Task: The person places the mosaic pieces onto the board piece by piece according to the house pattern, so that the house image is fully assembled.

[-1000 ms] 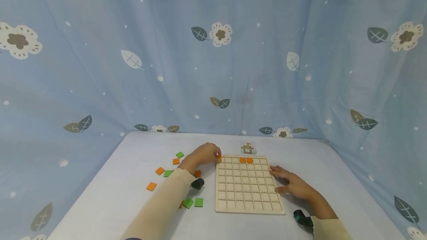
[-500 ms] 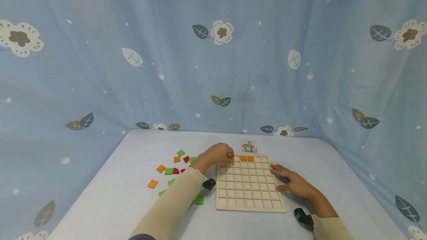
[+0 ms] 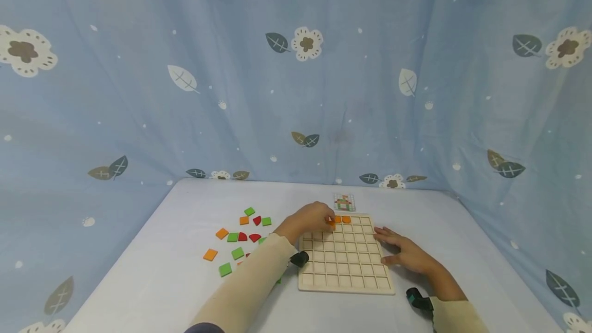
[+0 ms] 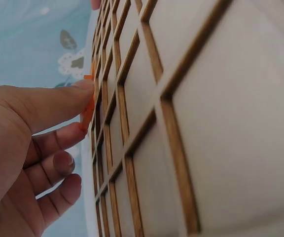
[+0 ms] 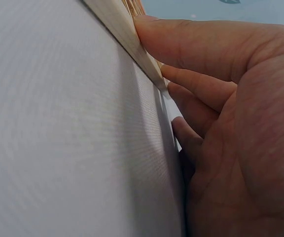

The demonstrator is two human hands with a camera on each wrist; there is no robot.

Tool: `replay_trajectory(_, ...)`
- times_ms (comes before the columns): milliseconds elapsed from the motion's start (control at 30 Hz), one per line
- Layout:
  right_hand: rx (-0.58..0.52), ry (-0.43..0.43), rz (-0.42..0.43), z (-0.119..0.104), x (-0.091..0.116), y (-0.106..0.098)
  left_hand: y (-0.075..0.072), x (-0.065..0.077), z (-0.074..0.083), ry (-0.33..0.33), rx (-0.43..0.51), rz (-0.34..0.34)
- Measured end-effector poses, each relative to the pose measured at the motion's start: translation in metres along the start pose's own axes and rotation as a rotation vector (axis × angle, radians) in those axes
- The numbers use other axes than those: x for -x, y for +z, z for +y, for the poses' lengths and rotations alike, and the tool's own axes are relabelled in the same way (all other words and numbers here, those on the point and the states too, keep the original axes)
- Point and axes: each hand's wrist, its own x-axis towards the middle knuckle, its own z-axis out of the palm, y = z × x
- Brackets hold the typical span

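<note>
Left hand (image 3: 311, 218) pinches one orange piece (image 3: 331, 225), partly hidden, at the board's (image 3: 344, 258) eleven o'clock; two orange counters (image 3: 342, 219) sit at twelve. Right hand (image 3: 405, 254), fingers extended, touches three o'clock. Sleeve (image 3: 247, 287) covers some tiles (image 3: 262, 240).

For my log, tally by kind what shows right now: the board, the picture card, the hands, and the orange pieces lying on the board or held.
Gridded board: 1
Picture card: 1
Left hand and right hand: 2
Orange pieces lying on the board: 2
Held orange piece: 1
Total: 7
</note>
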Motion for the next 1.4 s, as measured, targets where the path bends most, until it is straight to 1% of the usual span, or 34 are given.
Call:
replay_trajectory(100,0.005,0.0,0.003,0.0,0.0,0.0,0.004,-0.003,0.002,0.016,0.0,-0.004)
replay_trajectory(233,0.002,0.001,0.003,0.0,-0.001,0.001,0.009,-0.007,0.004,0.007,-0.018,-0.018)
replay_trajectory(400,-0.006,0.002,0.007,-0.001,-0.001,0.002,0.009,-0.008,0.008,-0.006,-0.02,-0.012)
replay_trajectory(633,0.013,0.01,0.006,-0.004,-0.003,0.004,0.009,-0.008,0.009,-0.008,-0.041,-0.009)
replay_trajectory(767,0.002,0.016,0.007,-0.004,-0.004,0.003,0.011,-0.009,0.007,-0.006,-0.034,-0.005)
replay_trajectory(900,0.006,0.012,0.003,-0.004,-0.004,0.003,0.014,-0.012,0.007,-0.007,-0.043,-0.005)
replay_trajectory(1167,0.023,0.018,0.011,-0.003,-0.001,0.0,0.017,-0.015,0.008,-0.001,-0.03,-0.005)
replay_trajectory(1267,0.019,0.025,0.012,-0.003,-0.001,0.0,0.019,-0.016,0.008,0.0,-0.043,-0.001)
replay_trajectory(1400,0.006,0.034,0.008,-0.003,-0.001,0.001,0.02,-0.017,0.01,-0.002,-0.086,0.002)
